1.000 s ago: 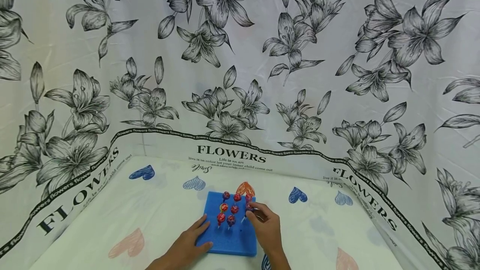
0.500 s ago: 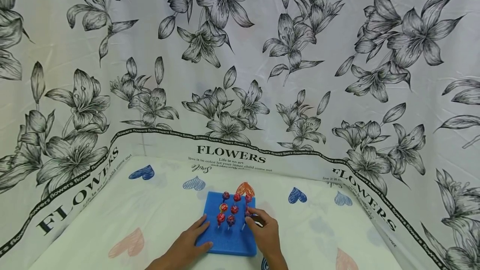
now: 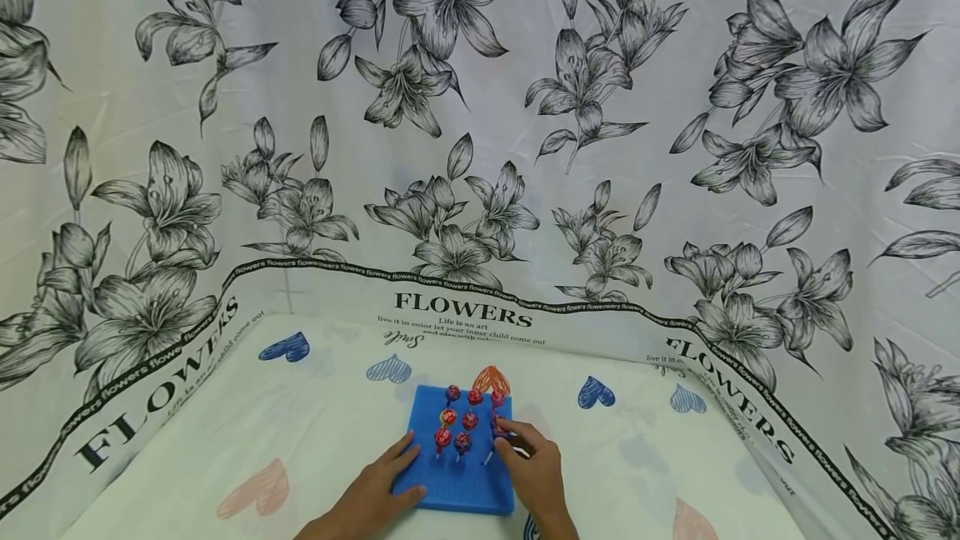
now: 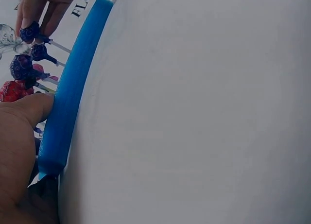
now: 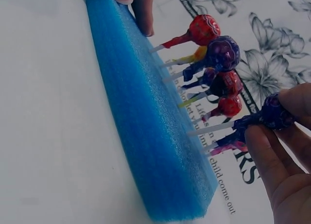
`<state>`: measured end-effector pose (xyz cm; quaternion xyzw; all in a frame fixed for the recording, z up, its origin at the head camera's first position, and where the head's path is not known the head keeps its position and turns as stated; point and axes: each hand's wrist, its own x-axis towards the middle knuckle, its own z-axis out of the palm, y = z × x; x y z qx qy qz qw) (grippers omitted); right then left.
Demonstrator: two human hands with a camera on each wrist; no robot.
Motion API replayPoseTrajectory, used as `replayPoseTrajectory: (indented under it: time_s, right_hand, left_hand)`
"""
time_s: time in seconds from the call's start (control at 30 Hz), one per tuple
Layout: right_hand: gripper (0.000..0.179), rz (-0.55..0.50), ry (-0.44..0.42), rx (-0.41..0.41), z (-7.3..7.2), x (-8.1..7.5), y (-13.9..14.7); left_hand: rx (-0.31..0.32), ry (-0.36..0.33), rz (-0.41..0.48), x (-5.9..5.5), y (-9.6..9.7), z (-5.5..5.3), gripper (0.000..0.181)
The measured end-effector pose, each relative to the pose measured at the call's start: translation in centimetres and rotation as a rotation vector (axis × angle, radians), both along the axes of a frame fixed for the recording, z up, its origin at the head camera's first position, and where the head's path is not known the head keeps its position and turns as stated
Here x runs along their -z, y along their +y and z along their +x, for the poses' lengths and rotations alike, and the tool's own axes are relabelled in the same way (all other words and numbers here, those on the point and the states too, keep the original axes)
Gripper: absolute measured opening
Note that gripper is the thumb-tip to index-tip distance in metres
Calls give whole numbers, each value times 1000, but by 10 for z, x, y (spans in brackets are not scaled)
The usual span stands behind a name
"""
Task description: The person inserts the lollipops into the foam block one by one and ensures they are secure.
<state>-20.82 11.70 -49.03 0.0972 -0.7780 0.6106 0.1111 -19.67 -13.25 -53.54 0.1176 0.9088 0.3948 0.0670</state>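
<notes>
A blue foam block (image 3: 457,494) lies flat with several wrapped lollipops standing in it in rows. Between thumb and fingers my right hand (image 3: 538,467) pinches the wrapped head of a dark purple lollipop (image 5: 276,112). Its white stick points down at the block's right side, the tip at the foam surface; how deep it sits I cannot tell. A red lollipop (image 5: 204,29) and a purple lollipop (image 5: 222,54) stand among the others. My left hand (image 3: 375,486) rests on the block's left edge, fingers spread, with the thumb near the front.
A white cloth (image 3: 360,423) printed with hearts covers the surface under the block. Behind it and at both sides hangs a white curtain (image 3: 480,223) with black line-drawn lilies and a dark lettered band.
My right hand has shifted slightly toward me with the pinched lollipop, showing more of the lollipop behind it. The left hand and block stay in place.
</notes>
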Motion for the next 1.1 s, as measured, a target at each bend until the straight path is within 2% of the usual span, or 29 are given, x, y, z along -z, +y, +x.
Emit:
replayPoseTrajectory:
  time_s: [0.1,0.2,0.43,0.67,0.77,1.0,1.1]
  right_hand:
    - [28,8,-9,15,-6,11,4]
    - [28,8,-17,4,-9,14,5]
    - [28,7,1,-51,10,-16,-3]
    - [25,-2,0,-30,11,-17,-6]
    - [22,-5,9,-32,9,-14,-7]
    - [22,44,-10,-21,-6,13,-6]
    - [23,64,2,-20,-8,18,-6]
  left_hand:
    - [0,10,-6,0,0,1,77]
    - [0,16,-8,0,-1,1,77]
    - [-16,5,-16,0,1,-1,77]
    - [-13,1,-17,2,1,-1,77]
    - [-10,3,-13,2,1,-1,77]
    - [2,4,1,3,1,-1,78]
    - [1,4,-3,3,1,-1,78]
